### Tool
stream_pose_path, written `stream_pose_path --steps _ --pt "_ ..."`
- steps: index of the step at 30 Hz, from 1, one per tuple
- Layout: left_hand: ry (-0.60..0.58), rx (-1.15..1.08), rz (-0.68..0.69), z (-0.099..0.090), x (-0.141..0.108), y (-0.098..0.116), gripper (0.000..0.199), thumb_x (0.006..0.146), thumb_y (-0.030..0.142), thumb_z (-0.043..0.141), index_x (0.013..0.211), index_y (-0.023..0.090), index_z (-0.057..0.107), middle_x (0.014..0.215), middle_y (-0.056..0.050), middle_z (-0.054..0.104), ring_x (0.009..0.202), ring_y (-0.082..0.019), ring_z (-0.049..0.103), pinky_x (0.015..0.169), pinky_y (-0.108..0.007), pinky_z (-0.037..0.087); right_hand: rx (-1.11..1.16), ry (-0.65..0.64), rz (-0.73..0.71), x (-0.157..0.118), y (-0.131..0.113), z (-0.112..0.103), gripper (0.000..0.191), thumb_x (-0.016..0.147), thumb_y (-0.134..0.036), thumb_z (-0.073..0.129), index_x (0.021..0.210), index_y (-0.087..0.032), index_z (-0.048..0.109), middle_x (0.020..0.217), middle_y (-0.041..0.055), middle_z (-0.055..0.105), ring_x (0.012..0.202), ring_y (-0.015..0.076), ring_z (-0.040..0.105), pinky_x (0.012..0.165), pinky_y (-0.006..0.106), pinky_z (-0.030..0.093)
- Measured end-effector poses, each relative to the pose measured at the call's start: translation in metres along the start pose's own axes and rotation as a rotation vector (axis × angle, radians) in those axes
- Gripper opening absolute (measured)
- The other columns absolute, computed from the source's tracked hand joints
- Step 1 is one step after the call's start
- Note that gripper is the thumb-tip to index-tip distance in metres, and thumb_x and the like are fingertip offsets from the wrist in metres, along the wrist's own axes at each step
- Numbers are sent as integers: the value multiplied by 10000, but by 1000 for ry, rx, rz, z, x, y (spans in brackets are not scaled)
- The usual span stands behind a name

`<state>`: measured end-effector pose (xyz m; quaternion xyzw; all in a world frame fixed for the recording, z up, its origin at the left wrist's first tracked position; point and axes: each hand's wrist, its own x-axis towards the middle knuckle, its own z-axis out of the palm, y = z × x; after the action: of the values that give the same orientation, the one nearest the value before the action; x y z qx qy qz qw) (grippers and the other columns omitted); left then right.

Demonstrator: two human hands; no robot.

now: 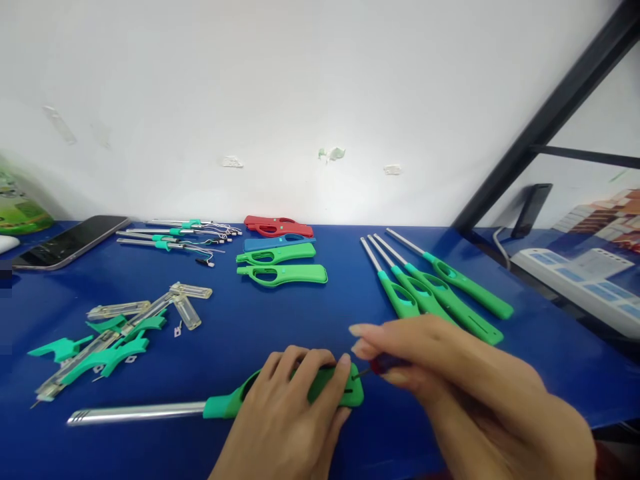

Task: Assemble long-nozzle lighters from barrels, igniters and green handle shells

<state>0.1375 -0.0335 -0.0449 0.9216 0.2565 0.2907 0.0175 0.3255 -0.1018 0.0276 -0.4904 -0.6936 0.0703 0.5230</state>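
Note:
A green long-necked gas lighter [223,405] lies on the blue table with its silver tube pointing left. My left hand [295,413] rests over its handle, fingers bent around it and holding it down. Between the thumb and fingers of my right hand [450,380] is a small screwdriver [380,365]; most of its dark red handle is hidden by the fingers. Its thin metal shaft meets the butt end of the lighter near a slot. Whether the tip sits in a screw hole is too small to tell.
Several assembled green lighters [425,290] lie to the right. Behind are green, blue and red handle shells [287,273]. Tubes with wires [150,243], clear fuel tanks [187,312] and teal triggers [120,353] lie left, near a phone [75,240]. A white wall [280,100] stands behind.

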Motion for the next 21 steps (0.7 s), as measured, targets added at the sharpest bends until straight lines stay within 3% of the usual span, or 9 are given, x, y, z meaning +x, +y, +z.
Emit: stream_pose_path --steps 2,4,9,14,21 --pt "-52 -2 3 -2 0 1 372 1134 283 402 1440 270 612 1277 -31 739 1038 -262 676 860 -435 565 -82 59 -8 1 -2 3 337 1006 -109 746 1248 -343 768 982 -52 738 849 83 737 787 118 613" --pt "-109 -18 4 -5 0 2 375 1119 265 453 1466 277 596 1303 -32 735 1068 -263 673 877 -430 569 -183 72 -9 2 -2 4 327 1004 -175 783 1285 -342 766 933 -46 704 808 80 714 774 125 609" --pt "-122 -34 -23 -8 0 3 376 1085 231 523 1448 283 606 1286 -28 739 1066 -260 683 870 -416 570 -116 -22 32 0 1 1 465 1096 -167 579 1509 -372 644 1235 -27 758 1031 113 766 898 150 635" --pt "-142 -17 -11 -7 0 1 393 1092 242 515 1478 276 582 1294 -22 736 1080 -263 686 875 -424 580 -160 82 52 2 3 1 351 1060 -168 647 1316 -374 771 906 -33 692 786 92 701 718 154 615" --pt "-118 -4 3 -7 0 2 390 1112 261 458 1484 265 573 1317 -40 728 1088 -279 687 912 -472 598 -98 -6 17 3 -4 0 272 1041 -204 731 1264 -357 751 937 -55 696 800 71 702 730 124 589"
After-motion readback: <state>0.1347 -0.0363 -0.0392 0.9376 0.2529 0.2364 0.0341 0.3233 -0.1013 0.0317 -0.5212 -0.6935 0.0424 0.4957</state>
